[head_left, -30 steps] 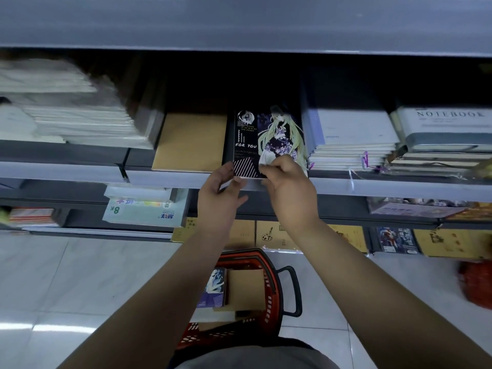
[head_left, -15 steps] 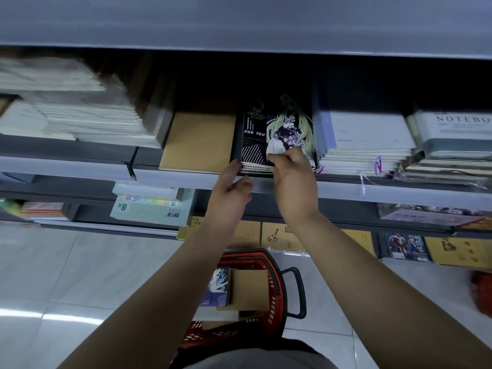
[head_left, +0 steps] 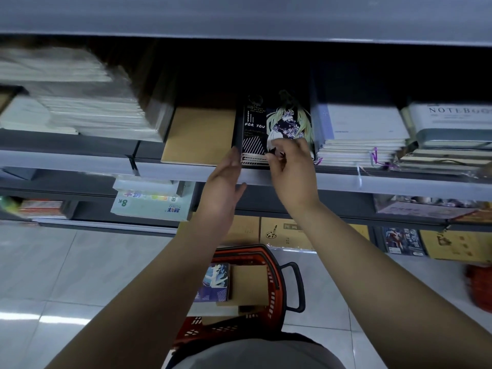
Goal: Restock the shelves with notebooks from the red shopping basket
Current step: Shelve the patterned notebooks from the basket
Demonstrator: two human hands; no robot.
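Right hand point(head_left: 291, 169) pinching the near edge of a black illustrated notebook lettered "FOR YOU" point(head_left: 262, 129) atop its stack on the grey shelf point(head_left: 80, 162); left hand point(head_left: 225, 182) open alongside; grey "NOTEBOOK" cover point(head_left: 452, 115) rightward.

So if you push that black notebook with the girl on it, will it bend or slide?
The black notebook probably slides: it lies flat on a stack of similar ones. It looks fairly stiff, its cover staying flat under the right hand. Its glossy-looking cover may be slippery, and the left hand seems to steady the stack.
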